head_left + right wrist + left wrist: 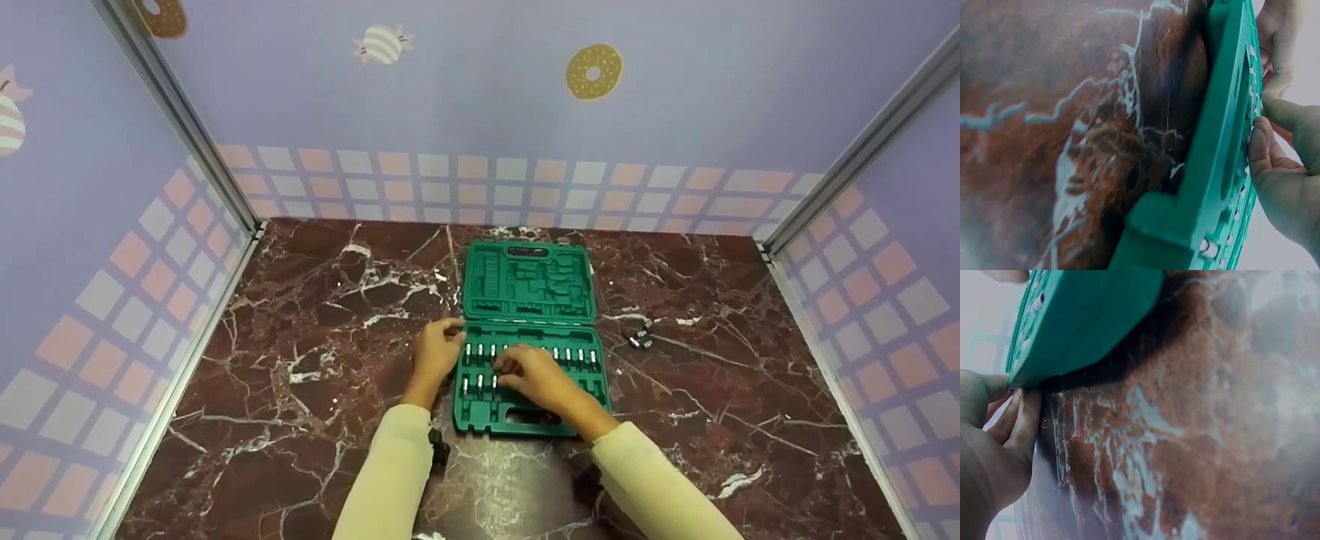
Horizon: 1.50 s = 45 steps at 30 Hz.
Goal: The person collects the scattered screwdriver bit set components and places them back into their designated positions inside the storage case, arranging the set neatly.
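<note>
A green socket case [480,421] lies unfolded on the marbled tabletop, its tray nearest the person. Metal sockets [481,349] stand in a back row, with a few more in the front row's left part. At the tray's left edge, my left hand [437,351] pinches the rim, thumb above and fingers against the side in the left wrist view. Over the middle of the tray, my right hand [536,375] pinches a small socket [494,382] at the front row. In the right wrist view its fingertips [1261,143] are down at the tray; the hand hides part of the back row.
The case's lid [491,259] lies flat behind the tray, its moulded slots facing up. A few loose sockets [639,339] lie on the tabletop [337,315] right of the case. Patterned panels [480,90] enclose the back and both sides.
</note>
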Each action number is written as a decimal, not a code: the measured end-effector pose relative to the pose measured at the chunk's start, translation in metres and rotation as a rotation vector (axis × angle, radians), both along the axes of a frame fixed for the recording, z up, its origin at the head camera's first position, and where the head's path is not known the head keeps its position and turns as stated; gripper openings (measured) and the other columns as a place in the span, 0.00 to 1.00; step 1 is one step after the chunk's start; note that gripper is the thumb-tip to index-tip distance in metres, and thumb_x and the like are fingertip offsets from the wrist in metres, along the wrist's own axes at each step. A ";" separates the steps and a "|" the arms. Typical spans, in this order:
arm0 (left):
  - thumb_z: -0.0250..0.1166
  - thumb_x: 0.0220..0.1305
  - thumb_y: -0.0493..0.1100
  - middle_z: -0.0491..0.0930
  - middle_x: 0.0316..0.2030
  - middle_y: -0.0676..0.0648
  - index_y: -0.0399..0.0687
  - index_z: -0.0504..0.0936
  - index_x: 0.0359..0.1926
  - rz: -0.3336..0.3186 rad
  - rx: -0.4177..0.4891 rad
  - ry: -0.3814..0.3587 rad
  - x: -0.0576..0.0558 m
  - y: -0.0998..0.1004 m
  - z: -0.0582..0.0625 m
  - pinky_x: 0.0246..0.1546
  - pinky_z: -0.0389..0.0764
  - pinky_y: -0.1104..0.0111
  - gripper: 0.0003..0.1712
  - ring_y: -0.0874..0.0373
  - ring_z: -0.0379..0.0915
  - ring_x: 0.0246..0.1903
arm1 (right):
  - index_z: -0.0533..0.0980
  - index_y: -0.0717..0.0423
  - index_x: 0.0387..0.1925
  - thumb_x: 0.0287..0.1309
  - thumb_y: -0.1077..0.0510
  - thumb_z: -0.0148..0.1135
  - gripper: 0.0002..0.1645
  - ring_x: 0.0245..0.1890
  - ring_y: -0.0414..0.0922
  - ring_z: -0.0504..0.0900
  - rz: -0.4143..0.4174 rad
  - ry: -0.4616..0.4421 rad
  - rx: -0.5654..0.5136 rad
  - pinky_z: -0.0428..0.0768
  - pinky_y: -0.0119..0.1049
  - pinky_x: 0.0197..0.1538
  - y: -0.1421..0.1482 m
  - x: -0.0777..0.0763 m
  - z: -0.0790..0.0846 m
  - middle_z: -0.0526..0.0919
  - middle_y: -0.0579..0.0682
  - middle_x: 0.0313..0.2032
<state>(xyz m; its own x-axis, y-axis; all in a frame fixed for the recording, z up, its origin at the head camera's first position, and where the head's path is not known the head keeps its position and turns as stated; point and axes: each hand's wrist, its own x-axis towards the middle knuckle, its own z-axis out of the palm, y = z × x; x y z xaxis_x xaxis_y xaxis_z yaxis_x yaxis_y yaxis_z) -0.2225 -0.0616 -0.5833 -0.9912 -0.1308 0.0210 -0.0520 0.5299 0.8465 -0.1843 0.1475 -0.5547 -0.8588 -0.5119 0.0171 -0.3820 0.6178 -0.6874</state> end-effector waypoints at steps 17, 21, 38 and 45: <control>0.68 0.69 0.37 0.89 0.43 0.44 0.45 0.89 0.52 -0.017 0.045 0.003 0.001 0.000 0.001 0.45 0.84 0.55 0.12 0.49 0.84 0.43 | 0.83 0.57 0.46 0.59 0.62 0.74 0.14 0.37 0.43 0.85 -0.163 0.172 -0.197 0.85 0.37 0.41 0.068 0.012 0.002 0.87 0.49 0.38; 0.68 0.69 0.36 0.88 0.42 0.44 0.45 0.89 0.52 -0.022 0.052 0.007 0.001 0.000 0.001 0.45 0.84 0.55 0.12 0.49 0.84 0.43 | 0.84 0.56 0.44 0.55 0.64 0.76 0.14 0.38 0.45 0.86 -0.231 0.224 -0.245 0.86 0.38 0.41 0.088 0.013 -0.004 0.87 0.49 0.38; 0.68 0.70 0.39 0.88 0.44 0.46 0.47 0.89 0.53 -0.027 0.024 -0.008 0.001 0.000 0.002 0.46 0.84 0.55 0.13 0.49 0.83 0.45 | 0.84 0.60 0.48 0.53 0.65 0.78 0.19 0.46 0.57 0.85 -0.463 0.319 -0.224 0.84 0.40 0.49 0.171 0.010 -0.014 0.87 0.55 0.46; 0.69 0.70 0.39 0.89 0.43 0.47 0.49 0.89 0.52 -0.013 0.024 -0.005 0.002 -0.001 0.001 0.45 0.84 0.55 0.12 0.50 0.84 0.44 | 0.84 0.60 0.50 0.52 0.65 0.79 0.22 0.53 0.54 0.81 -0.474 0.370 -0.133 0.73 0.34 0.58 0.196 0.004 -0.019 0.86 0.57 0.49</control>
